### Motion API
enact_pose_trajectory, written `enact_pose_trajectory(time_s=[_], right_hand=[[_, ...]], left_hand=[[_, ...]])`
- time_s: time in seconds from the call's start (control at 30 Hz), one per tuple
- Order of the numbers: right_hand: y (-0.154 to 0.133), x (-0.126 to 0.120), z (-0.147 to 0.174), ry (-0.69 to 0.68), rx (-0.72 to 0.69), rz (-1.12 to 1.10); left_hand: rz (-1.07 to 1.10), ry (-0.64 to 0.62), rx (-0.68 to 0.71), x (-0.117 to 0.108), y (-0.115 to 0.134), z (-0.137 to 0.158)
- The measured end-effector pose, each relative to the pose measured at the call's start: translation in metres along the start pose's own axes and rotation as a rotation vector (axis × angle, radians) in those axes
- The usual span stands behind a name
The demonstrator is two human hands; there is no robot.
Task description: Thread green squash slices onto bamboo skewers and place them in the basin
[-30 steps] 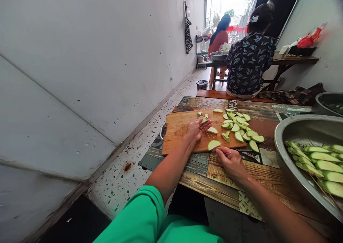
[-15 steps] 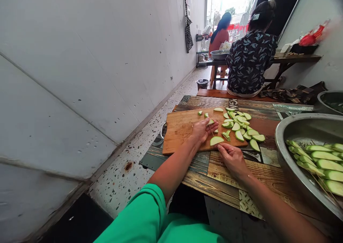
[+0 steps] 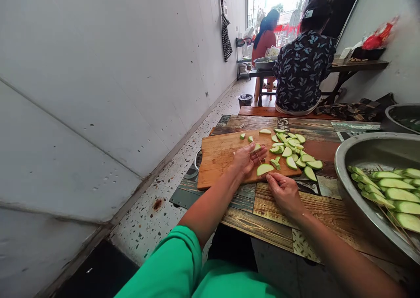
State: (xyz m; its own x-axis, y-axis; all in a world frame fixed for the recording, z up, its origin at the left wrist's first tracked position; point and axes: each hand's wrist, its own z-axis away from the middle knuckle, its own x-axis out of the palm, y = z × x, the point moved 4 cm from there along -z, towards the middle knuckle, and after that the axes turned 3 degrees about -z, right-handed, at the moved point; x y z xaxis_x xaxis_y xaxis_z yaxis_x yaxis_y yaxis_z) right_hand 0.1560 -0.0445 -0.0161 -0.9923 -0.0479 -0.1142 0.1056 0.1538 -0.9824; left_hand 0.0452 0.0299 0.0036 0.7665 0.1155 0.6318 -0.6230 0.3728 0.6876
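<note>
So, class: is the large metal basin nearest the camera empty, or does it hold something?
Holding something: green-edged slices lie in the basin. The picture cuts off its right side, so how full cannot be told.

top (image 3: 226, 285): bright green | left sleeve (image 3: 177, 258): short, stitched hem (image 3: 193, 231) | forearms (image 3: 210, 208): bare

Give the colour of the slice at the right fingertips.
The slice is pale green, edged brighter green; head view shows it.

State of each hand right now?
Left hand: palm up, holding a small, pale, green-edged vegetable piece.
Right hand: pinched closed at a pale half-moon vegetable slice with green rind; what it grips cannot be told.
</note>
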Motion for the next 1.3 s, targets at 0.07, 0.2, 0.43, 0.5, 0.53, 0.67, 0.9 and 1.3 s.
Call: enact_pose_trajectory(time_s=[0.07,0.2,0.43,0.5,0.53,0.67,0.9,1.3], right_hand=[[0.002,-0.004,-0.004,0.048,-0.013,0.001],[0.004,-0.012,-0.011,0.092,-0.031,-0.013],[0.001,-0.037,-0.024,0.264,0.016,-0.158],[0.001,-0.039,-0.025,0.286,0.042,-0.220],[0.000,-0.038,-0.024,0.273,0.049,-0.236],[-0.003,-0.022,-0.019,0.079,0.059,-0.201],[-0.001,-0.009,-0.012,-0.057,0.008,-0.127],[0.005,-0.009,-0.011,0.007,-0.001,-0.062]], left_hand=[[-0.014,-0.029,-0.038,0.008,-0.009,0.003],[-0.071,-0.102,-0.045,0.020,-0.018,0.006],[-0.622,0.128,0.544,-0.010,0.025,0.003],[-0.734,0.103,0.660,-0.010,0.030,0.003],[-0.737,0.078,0.671,-0.009,0.030,0.004],[-0.472,-0.035,0.430,0.001,0.020,0.005],[-0.178,-0.187,0.096,0.016,0.000,0.015],[-0.143,-0.164,0.073,0.017,-0.008,0.013]])
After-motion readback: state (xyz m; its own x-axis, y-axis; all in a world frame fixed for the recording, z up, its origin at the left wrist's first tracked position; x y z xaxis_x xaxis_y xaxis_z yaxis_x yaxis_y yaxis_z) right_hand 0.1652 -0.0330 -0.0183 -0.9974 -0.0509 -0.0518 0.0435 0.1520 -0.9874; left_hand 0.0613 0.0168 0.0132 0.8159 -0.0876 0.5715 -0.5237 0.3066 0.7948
